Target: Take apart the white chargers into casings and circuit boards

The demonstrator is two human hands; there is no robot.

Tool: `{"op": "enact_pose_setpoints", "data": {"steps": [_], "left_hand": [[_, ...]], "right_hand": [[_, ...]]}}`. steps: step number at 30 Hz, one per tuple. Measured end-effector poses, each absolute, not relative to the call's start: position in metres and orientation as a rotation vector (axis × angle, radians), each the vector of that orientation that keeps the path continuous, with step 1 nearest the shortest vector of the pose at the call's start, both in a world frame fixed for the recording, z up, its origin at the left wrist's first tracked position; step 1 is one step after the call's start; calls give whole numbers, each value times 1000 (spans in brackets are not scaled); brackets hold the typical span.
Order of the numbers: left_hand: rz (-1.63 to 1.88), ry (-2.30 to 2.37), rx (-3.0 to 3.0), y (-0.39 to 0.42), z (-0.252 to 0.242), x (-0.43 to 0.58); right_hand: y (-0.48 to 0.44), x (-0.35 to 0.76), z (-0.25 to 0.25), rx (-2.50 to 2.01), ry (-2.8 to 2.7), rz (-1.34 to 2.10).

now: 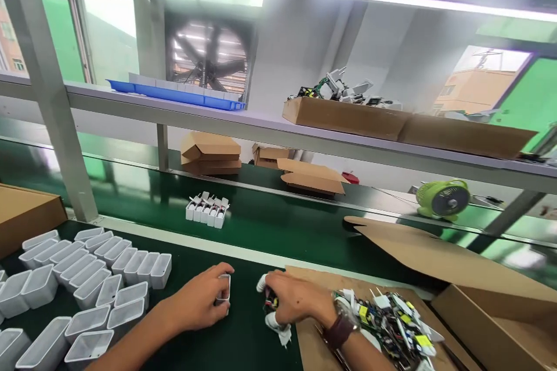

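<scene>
My left hand [206, 295] is closed around a small white plastic case [224, 288], its open side turned toward the right. Just across from it, my right hand [292, 297] grips a circuit board assembly [270, 300] with dark components, and white pieces stick out above and below the fingers. A white plug-like part [284, 336] hangs under that hand. Rows of open white cases [87, 272] stand to the left of my left hand. Beneath my right forearm lies a heap of circuit boards and white parts [391, 324] on flat cardboard [311, 336].
On the green belt beyond my hands stands a group of filled white cases [206, 211]. An open cardboard box [500, 324] is at the right, and another box [30, 217] at the left. A green fan [442, 200] sits behind. The shelf carries a blue tray [174, 95].
</scene>
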State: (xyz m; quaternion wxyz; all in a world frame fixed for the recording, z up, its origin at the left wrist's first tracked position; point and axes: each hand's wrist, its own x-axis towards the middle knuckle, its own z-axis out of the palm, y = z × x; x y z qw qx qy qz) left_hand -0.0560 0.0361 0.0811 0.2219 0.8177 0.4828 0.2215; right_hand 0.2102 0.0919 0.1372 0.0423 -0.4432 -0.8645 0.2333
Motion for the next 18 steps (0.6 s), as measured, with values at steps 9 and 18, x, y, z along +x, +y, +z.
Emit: {"op": "enact_pose_setpoints", "data": {"steps": [9,18], "left_hand": [[987,1247,2002,20,35,-36],[976,1220,1865,17,17,-35]], "right_hand": [[42,224,98,-1644,-2586,644],[47,224,75,-1414,-2479,681]]}}
